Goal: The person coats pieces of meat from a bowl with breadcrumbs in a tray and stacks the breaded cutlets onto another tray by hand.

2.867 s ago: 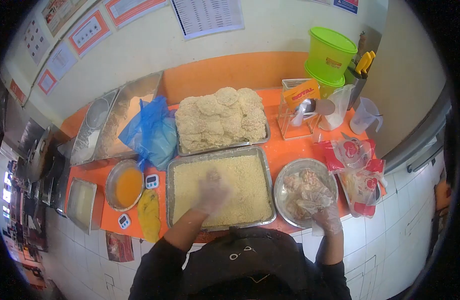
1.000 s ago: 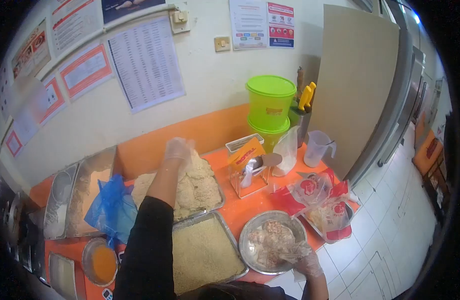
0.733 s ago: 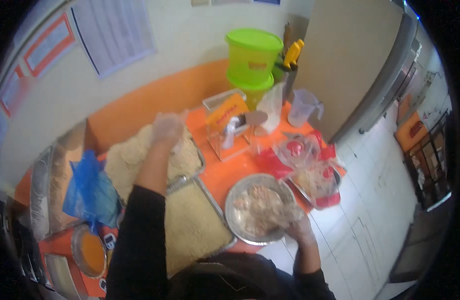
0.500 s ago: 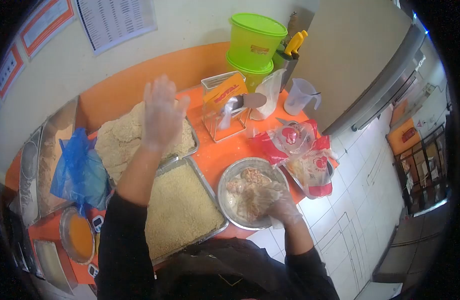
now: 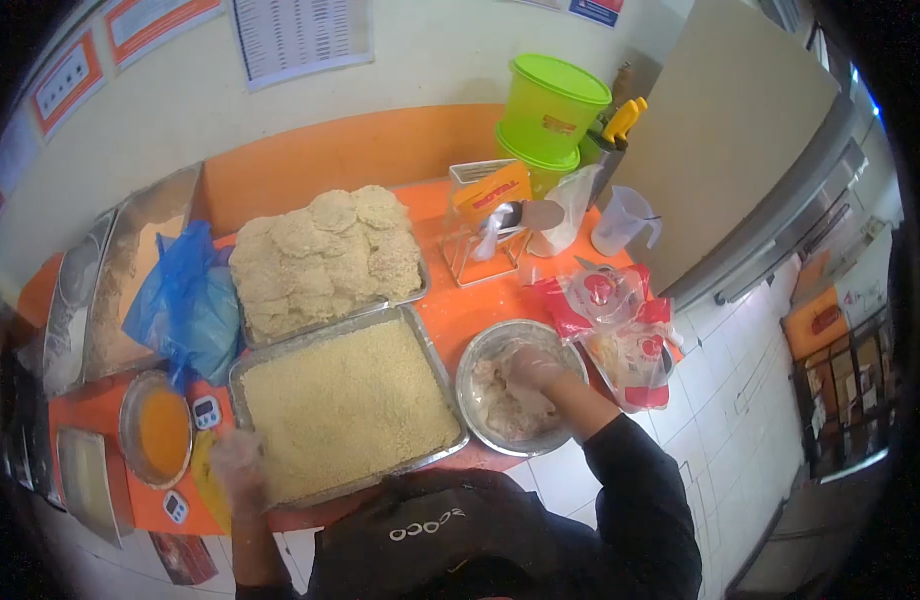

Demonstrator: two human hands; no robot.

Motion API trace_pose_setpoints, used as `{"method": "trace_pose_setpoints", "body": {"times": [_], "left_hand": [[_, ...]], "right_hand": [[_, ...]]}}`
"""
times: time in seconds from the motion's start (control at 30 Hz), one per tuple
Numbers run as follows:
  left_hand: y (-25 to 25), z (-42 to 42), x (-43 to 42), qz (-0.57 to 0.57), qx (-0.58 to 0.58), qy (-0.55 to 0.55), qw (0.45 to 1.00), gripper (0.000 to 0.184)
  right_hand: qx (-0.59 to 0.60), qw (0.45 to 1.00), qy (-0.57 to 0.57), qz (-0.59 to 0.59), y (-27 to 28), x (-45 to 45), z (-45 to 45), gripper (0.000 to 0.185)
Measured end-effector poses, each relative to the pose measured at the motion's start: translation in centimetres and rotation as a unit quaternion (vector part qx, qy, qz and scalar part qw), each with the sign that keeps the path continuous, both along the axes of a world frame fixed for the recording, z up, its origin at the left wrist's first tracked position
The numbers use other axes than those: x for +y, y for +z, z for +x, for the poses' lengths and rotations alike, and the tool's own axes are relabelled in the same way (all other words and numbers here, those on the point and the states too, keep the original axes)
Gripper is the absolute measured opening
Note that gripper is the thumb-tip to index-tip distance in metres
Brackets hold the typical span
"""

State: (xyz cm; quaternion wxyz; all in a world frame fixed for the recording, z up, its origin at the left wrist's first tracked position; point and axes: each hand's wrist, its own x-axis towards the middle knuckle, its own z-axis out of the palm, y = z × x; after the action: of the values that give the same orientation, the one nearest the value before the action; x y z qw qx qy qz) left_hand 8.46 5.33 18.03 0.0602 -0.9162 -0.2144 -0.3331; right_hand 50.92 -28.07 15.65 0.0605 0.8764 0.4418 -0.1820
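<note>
Across an orange table [image 5: 460, 305], a person in dark clothes faces a row of trays and bowls, both hands in clear gloves. Toward the right end, the right hand [image 5: 530, 370] reaches down into a round metal bowl [image 5: 467, 385], touching pale, wet-looking meat pieces [image 5: 515, 413] that lie inside it; its fingers are partly hidden, so I cannot tell how far they are spread or closed. The left hand [image 5: 238, 465] is raised near the left edge of a metal tray of pale crumbs [image 5: 350, 400], beside a yellow cloth [image 5: 212, 482]. It is blurred, and I cannot tell how wide its fingers are or whether they hold anything.

Behind the crumbs, another tray is heaped with crumb-coated pieces [image 5: 325, 255]. To its left sits a blue plastic bag [image 5: 185, 300], with a bowl of orange liquid [image 5: 163, 432] nearer the person. Red-and-clear packaging [image 5: 605, 300] lies just right of the meat bowl.
</note>
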Motion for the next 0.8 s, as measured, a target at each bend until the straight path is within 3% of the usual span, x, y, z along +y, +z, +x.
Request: {"method": "trace_pose_setpoints", "body": {"times": [0.03, 0.13, 0.2, 0.27, 0.3, 0.37, 0.43, 0.47, 0.57, 0.6, 0.67, 0.77, 0.8], "left_hand": [[0.9, -2.0, -0.5, 0.035, 0.023, 0.03, 0.999, 0.014], [-2.0, -7.0, -1.0, 0.144, 0.035, 0.16, 0.976, 0.018], [-5.3, -9.5, -0.7, 0.1, 0.052, 0.258, 0.96, 0.016], [-8.0, -10.7, -0.5, -0.068, 0.091, 0.345, 0.932, 0.014], [-7.9, -10.3, -1.2, -0.159, -0.006, 0.304, 0.939, 0.015], [-7.0, -8.4, -2.6, -0.327, -0.199, 0.204, 0.901, 0.017], [-6.8, -7.9, -2.9, -0.315, -0.05, 0.237, 0.918, 0.018], [-7.3, -7.9, -3.2, -0.313, -0.037, 0.243, 0.917, 0.019], [-9.3, -7.8, -3.6, -0.283, -0.066, 0.242, 0.926, 0.024], [-9.1, -7.7, -3.8, -0.249, -0.058, 0.241, 0.936, 0.026], [-8.1, -8.3, -4.1, -0.104, 0.077, 0.236, 0.963, 0.033], [-6.1, -7.1, -4.7, -0.138, 0.024, 0.223, 0.965, 0.045], [-5.1, -6.5, -5.0, -0.179, 0.0, 0.222, 0.958, 0.048]], "right_hand": [[0.015, 1.0, -0.002, -0.02, 3.2, 0.1, -0.4, 0.028], [0.011, 0.998, 0.046, -0.049, 4.2, -1.3, 1.0, 0.028], [-0.01, 0.994, 0.094, -0.059, 4.2, -1.9, 1.7, 0.027], [-0.035, 0.987, 0.139, -0.073, 5.6, -1.8, 1.8, 0.026], [-0.034, 0.993, 0.105, -0.043, 7.1, -1.6, 1.3, 0.025], [-0.03, 0.999, 0.037, 0.017, 9.9, -1.0, -0.4, 0.023], [-0.017, 0.983, 0.084, 0.16, 9.7, -0.7, -1.8, 0.023], [-0.009, 0.967, 0.107, 0.229, 9.3, -0.7, -2.7, 0.023], [0.04, 0.993, 0.105, -0.047, 5.9, -1.5, -5.5, 0.029], [0.033, 0.991, 0.101, -0.075, 6.3, -1.2, -5.4, 0.03], [0.018, 0.986, 0.095, -0.133, 7.9, -0.4, -4.7, 0.032], [-0.005, 0.996, -0.088, -0.01, 15.4, 2.5, -8.0, 0.034], [-0.023, 0.998, -0.052, 0.006, 14.3, 2.9, -8.5, 0.034]]}}
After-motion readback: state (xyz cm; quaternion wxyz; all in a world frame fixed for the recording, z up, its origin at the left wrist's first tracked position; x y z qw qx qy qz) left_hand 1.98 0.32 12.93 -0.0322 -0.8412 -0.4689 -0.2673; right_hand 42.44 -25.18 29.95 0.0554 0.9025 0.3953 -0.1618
